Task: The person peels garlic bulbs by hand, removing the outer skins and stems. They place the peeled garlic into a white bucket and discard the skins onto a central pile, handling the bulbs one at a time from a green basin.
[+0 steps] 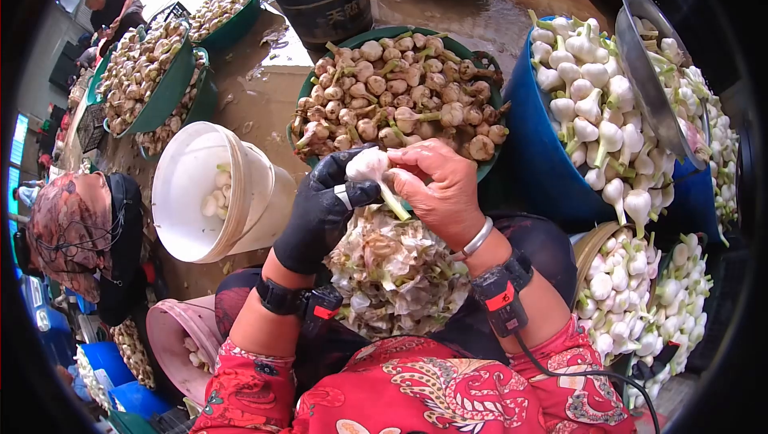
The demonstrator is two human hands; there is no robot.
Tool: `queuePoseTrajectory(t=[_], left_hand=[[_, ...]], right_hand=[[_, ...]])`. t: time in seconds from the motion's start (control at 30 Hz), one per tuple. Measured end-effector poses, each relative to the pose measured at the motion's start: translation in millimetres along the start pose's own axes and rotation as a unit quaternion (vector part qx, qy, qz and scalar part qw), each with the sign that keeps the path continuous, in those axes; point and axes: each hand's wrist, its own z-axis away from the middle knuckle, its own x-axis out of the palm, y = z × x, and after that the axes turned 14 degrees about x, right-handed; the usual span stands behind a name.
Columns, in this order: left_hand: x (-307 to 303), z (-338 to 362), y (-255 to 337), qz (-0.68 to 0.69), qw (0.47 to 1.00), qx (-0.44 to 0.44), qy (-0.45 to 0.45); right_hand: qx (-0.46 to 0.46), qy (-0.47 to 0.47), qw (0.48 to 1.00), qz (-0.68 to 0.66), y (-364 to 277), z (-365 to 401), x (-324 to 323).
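A white garlic bulb (369, 165) with a short pale-green stem is held up in front of me. My left hand (332, 194), in a black glove with a white band round one finger, is closed around the bulb. Bare fingers of my right hand (436, 186) pinch at the bulb's side near the stem; whether they hold a bit of skin I cannot make out. Just beyond my hands, a green basin (302, 92) is heaped with brownish unpeeled garlic (400, 86). Below them lies a pile of papery garlic skins (396, 274).
A white bucket (180, 230) with several peeled bulbs stands at left, a pink bucket (180, 338) nearer me. At right, a blue tub (548, 154) overflows with white garlic beside a metal basin (652, 74). A black bucket (320, 6) stands ahead. Other people (76, 230) sit at left.
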Motion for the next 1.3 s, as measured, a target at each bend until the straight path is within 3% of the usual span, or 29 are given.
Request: queuePoseTrajectory(t=[0.13,0.2,0.33,0.43,0.47,0.5,0.53,0.6,0.67,0.73,0.8,0.87,1.03,1.07,1.1,1.13,1.17,1.2,1.23,1.27,1.3], left_hand=[[-3,-2,-1,-0.107,0.993,0.041,0.002],[-1,-1,-1,-0.186,0.98,0.067,0.001],[3,1,0,-0.203,0.976,0.081,-0.014],[0,2,2,-0.212,0.974,0.074,-0.019],[-3,3,2,-0.177,0.982,0.058,-0.024],[-6,4,3,-0.141,0.989,0.042,-0.03],[-6,3,4,-0.143,0.988,0.044,-0.03],[-6,-1,7,0.052,0.999,-0.001,0.011],[-7,-1,6,-0.003,1.0,0.005,0.015],[-6,-1,2,-0.126,0.992,0.019,0.004],[-4,-1,0,-0.13,0.991,0.019,0.004],[-3,-2,0,-0.139,0.99,0.028,0.01],[-5,0,-8,-0.113,0.993,0.028,-0.015],[-5,1,-10,-0.089,0.995,0.025,-0.024],[-4,4,-7,-0.181,0.982,0.029,-0.042],[-5,4,-7,-0.183,0.982,0.03,-0.042],[-7,4,-9,-0.336,0.922,0.154,-0.117],[-7,3,-10,-0.473,0.818,0.271,-0.187],[-1,5,-7,-0.13,0.985,0.069,-0.091],[3,4,-5,-0.131,0.985,0.073,-0.091],[8,3,-4,-0.307,0.924,0.198,-0.111]], right_hand=[[-0.097,0.03,0.988,0.116,0,2,2],[-0.102,0.036,0.986,0.129,-3,4,3],[-0.098,0.083,0.978,0.164,-1,3,8],[-0.034,0.078,0.986,0.145,7,0,8],[0.104,0.023,0.994,0.031,16,0,9],[0.239,-0.032,0.967,-0.085,21,0,9],[0.237,-0.033,0.967,-0.086,16,1,6],[0.306,-0.084,0.914,-0.253,2,1,-3],[0.26,-0.06,0.93,-0.252,-1,-1,-4],[0.059,-0.021,0.997,-0.045,-4,-1,-5],[0.088,-0.006,0.995,-0.053,-5,2,-1],[0.067,0.001,0.998,0.012,-3,1,0],[0.064,0.031,0.997,0.004,3,2,0],[0.143,0.018,0.986,-0.089,3,3,1],[0.218,0.005,0.959,-0.181,2,3,2],[0.251,-0.012,0.946,-0.205,2,2,-3],[0.307,-0.009,0.923,-0.232,3,1,-6],[0.361,-0.005,0.896,-0.258,3,0,-8],[0.373,-0.011,0.888,-0.269,6,1,-7],[0.37,-0.013,0.889,-0.269,8,1,-6],[0.38,0.001,0.887,-0.263,10,1,-5]])
